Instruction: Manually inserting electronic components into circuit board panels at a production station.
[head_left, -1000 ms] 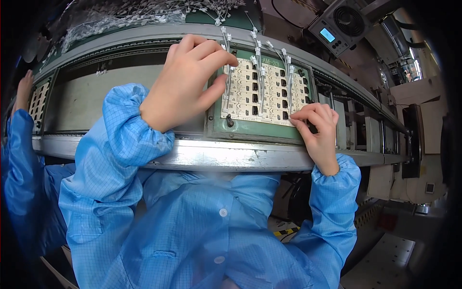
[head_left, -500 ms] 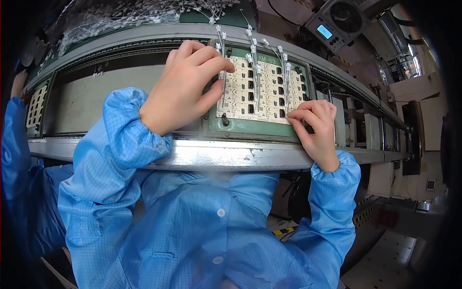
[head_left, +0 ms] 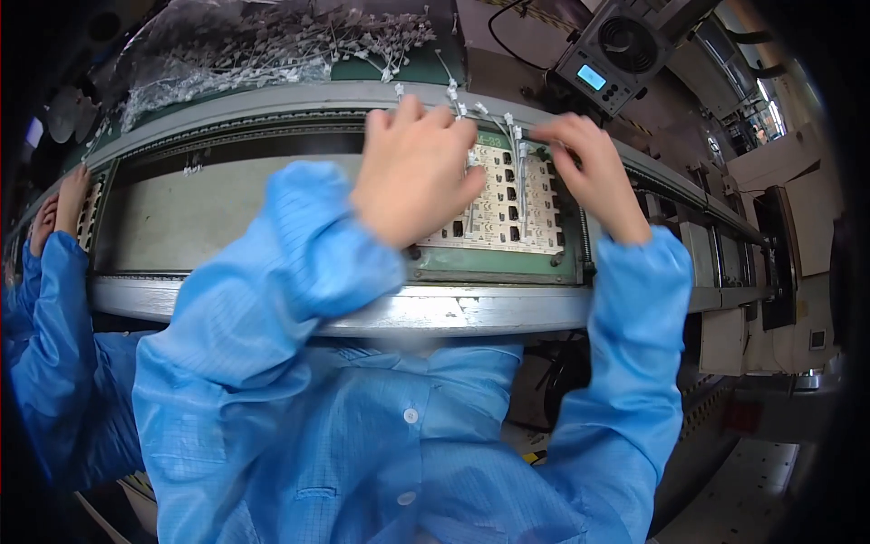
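Note:
A cream circuit board panel (head_left: 536, 238) with rows of black components sits in a green fixture (head_left: 494, 264) on the conveyor. Thin white cables with small connectors (head_left: 521, 163) lie lengthwise over the panel, their far ends reaching past the fixture's far edge. My left hand (head_left: 417, 172), smeared by motion, is over the panel's left part; its fingertips are mostly hidden, close to one cable. At the fixture's far right corner hovers my right hand (head_left: 594, 172), index finger stretched left and thumb apart from it, with nothing visible between them.
A metal rail (head_left: 435, 311) runs along the near side. Beyond the conveyor lies a pile of white cables (head_left: 362, 36) on clear plastic. A grey device with fan and lit screen (head_left: 594, 78) stands far right. Another person's hands (head_left: 71, 201) are at the far left, by another board.
My right hand has moved from the panel's near right corner to the fixture's far right corner. My left hand has shifted right over the panel. The view has shifted slightly.

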Motion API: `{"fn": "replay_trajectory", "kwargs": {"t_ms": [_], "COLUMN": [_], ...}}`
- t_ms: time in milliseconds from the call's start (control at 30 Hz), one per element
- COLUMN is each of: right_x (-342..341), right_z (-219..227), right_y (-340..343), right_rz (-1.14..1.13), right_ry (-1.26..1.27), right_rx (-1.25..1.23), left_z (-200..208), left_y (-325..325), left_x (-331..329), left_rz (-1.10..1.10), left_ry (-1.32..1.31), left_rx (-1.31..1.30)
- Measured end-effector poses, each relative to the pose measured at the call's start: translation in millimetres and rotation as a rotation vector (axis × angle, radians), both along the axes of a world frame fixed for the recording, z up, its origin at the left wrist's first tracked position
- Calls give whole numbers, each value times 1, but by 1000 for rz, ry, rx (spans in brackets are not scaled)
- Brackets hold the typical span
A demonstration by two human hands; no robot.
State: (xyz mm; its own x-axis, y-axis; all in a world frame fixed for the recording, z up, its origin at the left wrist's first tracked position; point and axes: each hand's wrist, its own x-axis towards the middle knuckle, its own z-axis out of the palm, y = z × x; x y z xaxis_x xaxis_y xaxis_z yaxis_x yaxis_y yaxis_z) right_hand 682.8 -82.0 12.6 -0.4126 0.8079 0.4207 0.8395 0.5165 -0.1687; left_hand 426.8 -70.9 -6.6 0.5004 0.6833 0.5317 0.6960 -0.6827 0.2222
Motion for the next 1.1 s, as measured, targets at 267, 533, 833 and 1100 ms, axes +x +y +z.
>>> {"fn": "replay_trajectory", "kwargs": {"t_ms": [267,533,833,1100], "right_x": [22,49,42,58], "right_z": [-40,-29,-33,-30], "right_y": [71,59,47,30], "right_rz": [-37,-12,-96,4], "right_ry": [66,362,493,559], "right_rx": [16,-135,-184,-273], "left_z": [-2,-21,-25,-24], "left_y": [22,17,25,10], "left_x": [110,151,135,135], "left_rz": [283,368,367,349], "left_ry": [343,267,87,59], "left_rx": [-198,-143,-194,-136]}}
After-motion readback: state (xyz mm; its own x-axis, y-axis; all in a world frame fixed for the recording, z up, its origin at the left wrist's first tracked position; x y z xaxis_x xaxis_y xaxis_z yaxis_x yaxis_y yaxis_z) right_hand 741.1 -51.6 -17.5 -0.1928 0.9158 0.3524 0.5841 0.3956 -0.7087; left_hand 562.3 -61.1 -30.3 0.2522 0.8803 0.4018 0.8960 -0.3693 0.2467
